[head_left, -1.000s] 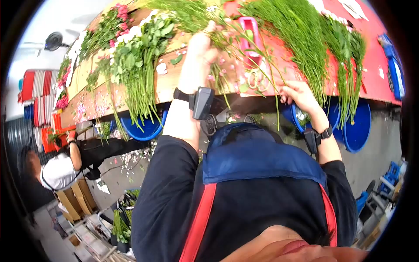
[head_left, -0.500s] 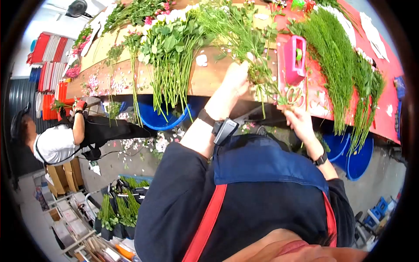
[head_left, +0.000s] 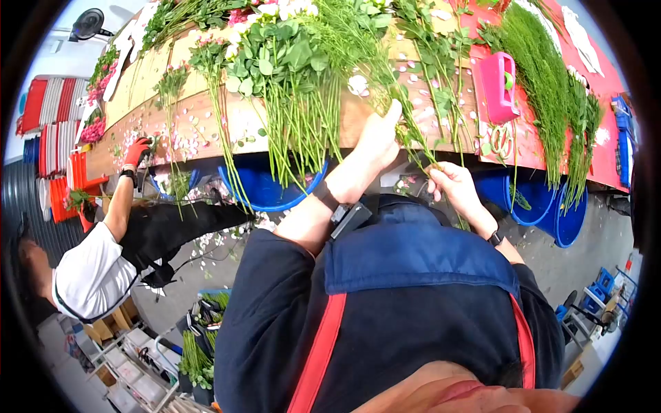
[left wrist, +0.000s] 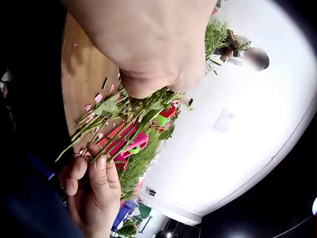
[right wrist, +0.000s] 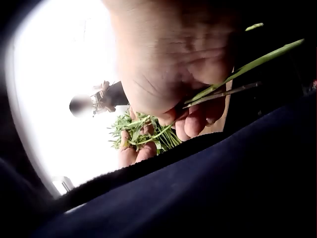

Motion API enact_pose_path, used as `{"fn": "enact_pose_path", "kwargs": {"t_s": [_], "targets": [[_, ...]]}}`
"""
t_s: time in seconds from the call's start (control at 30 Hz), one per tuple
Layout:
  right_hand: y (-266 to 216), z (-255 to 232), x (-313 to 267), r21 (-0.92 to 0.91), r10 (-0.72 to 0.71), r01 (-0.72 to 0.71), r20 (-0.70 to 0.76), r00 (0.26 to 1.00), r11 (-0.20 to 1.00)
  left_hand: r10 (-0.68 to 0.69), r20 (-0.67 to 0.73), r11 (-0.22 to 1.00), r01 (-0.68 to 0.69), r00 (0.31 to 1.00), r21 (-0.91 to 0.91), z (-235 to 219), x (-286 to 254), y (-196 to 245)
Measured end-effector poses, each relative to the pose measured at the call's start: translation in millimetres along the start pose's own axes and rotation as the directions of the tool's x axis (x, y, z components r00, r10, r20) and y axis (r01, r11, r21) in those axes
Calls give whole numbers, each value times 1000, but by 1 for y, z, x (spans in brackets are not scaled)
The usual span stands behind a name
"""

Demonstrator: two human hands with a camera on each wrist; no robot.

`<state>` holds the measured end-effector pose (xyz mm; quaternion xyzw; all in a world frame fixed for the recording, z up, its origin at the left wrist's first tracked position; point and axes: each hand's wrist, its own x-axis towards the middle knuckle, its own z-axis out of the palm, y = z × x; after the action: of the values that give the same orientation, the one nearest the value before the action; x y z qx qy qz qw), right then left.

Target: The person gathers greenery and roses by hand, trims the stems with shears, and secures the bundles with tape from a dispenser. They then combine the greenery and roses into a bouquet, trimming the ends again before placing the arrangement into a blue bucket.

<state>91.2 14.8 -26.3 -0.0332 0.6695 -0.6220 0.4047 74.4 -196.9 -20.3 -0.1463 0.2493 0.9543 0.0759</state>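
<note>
In the head view my left hand [head_left: 379,138] grips a bunch of feathery green stems [head_left: 382,76] over the front of the table. Its fingers curl round the stems, with the thumb pointing up. My right hand [head_left: 454,189], lower and to the right, pinches the lower end of the stems just off the table edge. From the left wrist, the right thumb and fingers [left wrist: 99,171] are seen closed on thin stems [left wrist: 129,124] below the left hand. The right wrist view shows two cut stem ends [right wrist: 267,59] sticking out past the right hand [right wrist: 173,74].
White flowers with long stems [head_left: 296,124] lie left of my hands; leafy stems [head_left: 441,76] lie right. Beyond are a pink plastic holder [head_left: 496,89], scissors [head_left: 502,141] and feathery greens [head_left: 533,103]. Blue buckets [head_left: 275,196] stand under the edge. Another person [head_left: 103,268] works at left.
The head view has shifted. My hands have drawn nearer each other, and the right one now holds the stems lower, near my apron. At left, the other person's gloved hand has reached to the table edge.
</note>
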Motion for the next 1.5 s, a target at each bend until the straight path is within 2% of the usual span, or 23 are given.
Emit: {"fn": "enact_pose_path", "kwargs": {"t_s": [0.1,0.17,0.27,0.33,0.43,0.47,0.57,0.6,0.67,0.7,0.8,0.9,0.97,1.0,1.03,1.1,1.17,1.23,1.3,1.33,1.37,1.47,1.5], "targets": [[6,18,-1,8,64,-64,-28,998,998,15,-26,999,-14,1000,48,-12,-7,12],[7,28,-3,18,63,-63,-40,997,998,32,28,998,-33,999,53,-23,-7,18],[9,26,-7,3,80,-80,3,997,997,54,-43,998,-53,998,33,-18,-12,20],[18,18,-9,-23,90,-90,29,995,996,48,-25,997,-47,999,60,-28,-7,16],[20,13,-6,-245,10,13,94,996,969,93,-98,995,-89,991,45,-24,-7,7],[20,19,-4,-268,-240,246,56,969,931,95,-117,995,-93,989,26,-23,-6,2],[0,24,4,-305,-203,191,-7,979,933,98,-151,995,-98,984,7,-17,-3,-10],[-22,25,2,-396,17,11,69,997,918,105,-161,994,-105,981,8,-9,-6,-10],[6,9,10,-647,-202,254,155,967,718,102,-145,992,-90,984,87,-8,-5,-9],[18,1,12,-728,-333,372,207,920,576,61,-278,992,-29,958,121,6,-9,3],[16,-12,8,-718,-249,417,334,909,557,19,-263,998,-2,965,65,-6,-9,11],[-20,-34,30,-694,128,279,473,872,664,38,-301,987,11,953,159,-17,-4,0],[-11,-69,72,-432,-164,258,242,956,864,84,-371,968,12,925,249,-10,-5,-1],[-17,-90,98,-562,-234,184,-17,972,806,97,-319,970,-18,943,242,-11,-6,-1],[-27,-111,123,-662,-327,76,-263,908,745,72,-343,980,-2,937,201,-13,-5,-4],[-47,-143,159,-618,-202,-224,-542,816,754,-8,-307,993,44,952,109,-15,-7,-4],[-21,-174,206,-764,-412,-335,-598,687,551,-42,-302,990,80,952,115,-15,-5,-7],[-1,-191,239,-591,-242,-251,-628,740,767,-50,-309,990,87,950,107,-19,-2,-10],[2,-190,250,-497,-201,-192,-631,749,846,-50,-341,986,100,939,131,-14,-1,-8],[4,-184,249,-479,-297,-103,-683,668,872,-45,-328,988,90,943,123,-16,1,-7],[5,-181,245,-615,-477,-79,-679,559,784,-45,-324,987,92,945,130,-18,4,-6],[8,-166,216,-726,-615,-65,-624,483,685,-51,-315,986,97,948,134,-19,16,-3],[16,-162,206,-642,-554,14,-651,519,766,-57,-314,987,101,948,126,-18,21,-2]]}}
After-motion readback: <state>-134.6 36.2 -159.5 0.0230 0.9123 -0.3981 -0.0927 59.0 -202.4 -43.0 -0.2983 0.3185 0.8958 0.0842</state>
